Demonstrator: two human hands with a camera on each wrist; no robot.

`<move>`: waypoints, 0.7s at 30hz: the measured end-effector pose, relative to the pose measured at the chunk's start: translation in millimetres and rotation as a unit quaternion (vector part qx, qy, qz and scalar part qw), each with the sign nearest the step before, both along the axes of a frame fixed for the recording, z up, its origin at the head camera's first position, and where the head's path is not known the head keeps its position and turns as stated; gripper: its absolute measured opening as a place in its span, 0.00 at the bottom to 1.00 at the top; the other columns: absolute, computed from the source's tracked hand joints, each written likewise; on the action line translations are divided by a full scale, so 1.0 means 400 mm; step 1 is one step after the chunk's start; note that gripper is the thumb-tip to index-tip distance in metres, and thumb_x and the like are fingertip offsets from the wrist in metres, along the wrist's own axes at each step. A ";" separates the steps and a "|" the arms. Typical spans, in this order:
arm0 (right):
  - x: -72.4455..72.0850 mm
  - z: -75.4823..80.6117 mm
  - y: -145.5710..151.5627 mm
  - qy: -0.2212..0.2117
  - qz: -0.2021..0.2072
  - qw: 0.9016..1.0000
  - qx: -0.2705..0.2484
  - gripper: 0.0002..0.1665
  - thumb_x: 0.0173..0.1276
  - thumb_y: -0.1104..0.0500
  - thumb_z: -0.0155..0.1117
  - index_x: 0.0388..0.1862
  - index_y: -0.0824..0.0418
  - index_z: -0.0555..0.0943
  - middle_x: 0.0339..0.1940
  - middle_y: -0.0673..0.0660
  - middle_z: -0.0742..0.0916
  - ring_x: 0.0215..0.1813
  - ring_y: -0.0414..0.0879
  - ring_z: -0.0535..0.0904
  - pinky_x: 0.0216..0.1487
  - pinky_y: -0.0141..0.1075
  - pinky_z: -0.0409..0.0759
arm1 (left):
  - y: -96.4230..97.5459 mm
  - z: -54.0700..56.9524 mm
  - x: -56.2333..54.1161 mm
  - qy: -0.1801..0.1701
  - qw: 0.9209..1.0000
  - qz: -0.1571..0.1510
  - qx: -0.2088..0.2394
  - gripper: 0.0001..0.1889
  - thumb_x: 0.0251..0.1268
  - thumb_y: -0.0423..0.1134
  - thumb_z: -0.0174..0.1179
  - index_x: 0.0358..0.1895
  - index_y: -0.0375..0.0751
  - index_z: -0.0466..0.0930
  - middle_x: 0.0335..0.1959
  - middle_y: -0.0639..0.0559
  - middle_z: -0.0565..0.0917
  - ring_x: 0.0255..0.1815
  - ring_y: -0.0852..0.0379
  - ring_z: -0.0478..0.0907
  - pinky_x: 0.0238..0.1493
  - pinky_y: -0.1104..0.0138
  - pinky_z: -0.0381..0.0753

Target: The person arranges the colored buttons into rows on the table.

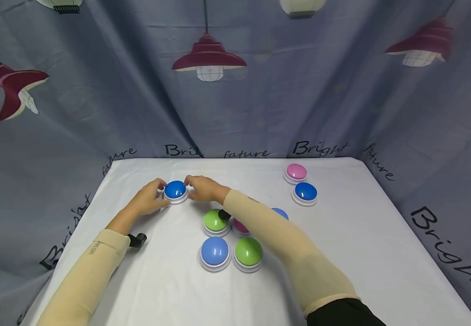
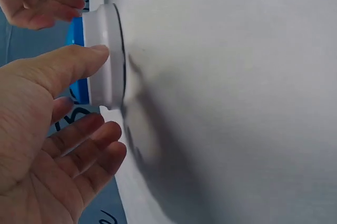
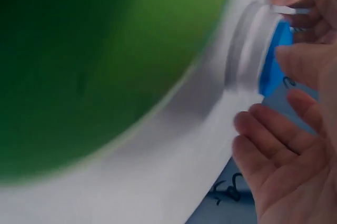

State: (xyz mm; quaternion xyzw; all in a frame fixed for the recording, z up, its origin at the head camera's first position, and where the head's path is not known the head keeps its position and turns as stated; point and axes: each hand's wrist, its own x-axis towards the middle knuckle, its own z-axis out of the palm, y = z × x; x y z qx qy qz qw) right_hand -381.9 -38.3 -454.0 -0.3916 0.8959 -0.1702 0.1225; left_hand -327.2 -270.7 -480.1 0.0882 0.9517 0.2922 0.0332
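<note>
A button with a blue dome and a white round base (image 1: 175, 189) is at the left of the white table, between both hands. My left hand (image 1: 149, 197) holds its left side, the thumb lying along the white base (image 2: 105, 31) in the left wrist view. At its right side is my right hand (image 1: 204, 188), fingertips right at the dome's edge. In the right wrist view the right thumb (image 3: 303, 61) overlaps the blue dome (image 3: 274, 63), and the other fingers (image 3: 271, 139) are spread loosely below.
Green (image 1: 215, 220) and light blue (image 1: 214, 251) buttons stand nearer, beside another green one (image 1: 248, 251). My right forearm partly covers a dark pink (image 1: 240, 226) and a blue button (image 1: 280, 213). At the back right are pink (image 1: 296, 172) and blue (image 1: 305, 192) buttons.
</note>
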 end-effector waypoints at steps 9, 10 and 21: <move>0.009 0.009 -0.020 -0.050 -0.008 0.999 0.009 0.27 0.73 0.55 0.62 0.67 0.58 0.68 0.63 0.60 0.79 0.65 0.50 0.75 0.65 0.38 0.71 | 0.002 -0.027 0.010 0.017 0.999 0.002 0.028 0.30 0.63 0.39 0.69 0.64 0.35 0.66 0.55 0.36 0.78 0.54 0.40 0.78 0.56 0.47 0.76; 0.010 0.009 -0.020 -0.057 -0.010 0.998 0.009 0.27 0.73 0.55 0.62 0.68 0.58 0.68 0.64 0.60 0.79 0.65 0.49 0.74 0.65 0.38 0.71 | 0.004 -0.027 0.010 0.022 0.999 0.003 0.030 0.30 0.62 0.39 0.69 0.63 0.35 0.66 0.55 0.36 0.78 0.53 0.41 0.78 0.55 0.48 0.77; 0.008 0.005 -0.034 -0.099 0.000 0.994 -0.036 0.25 0.73 0.56 0.62 0.65 0.62 0.72 0.61 0.60 0.80 0.58 0.48 0.76 0.61 0.37 0.74 | 0.012 -0.024 0.007 0.052 0.998 0.003 0.031 0.28 0.60 0.37 0.71 0.60 0.36 0.69 0.48 0.39 0.79 0.46 0.46 0.78 0.50 0.52 0.79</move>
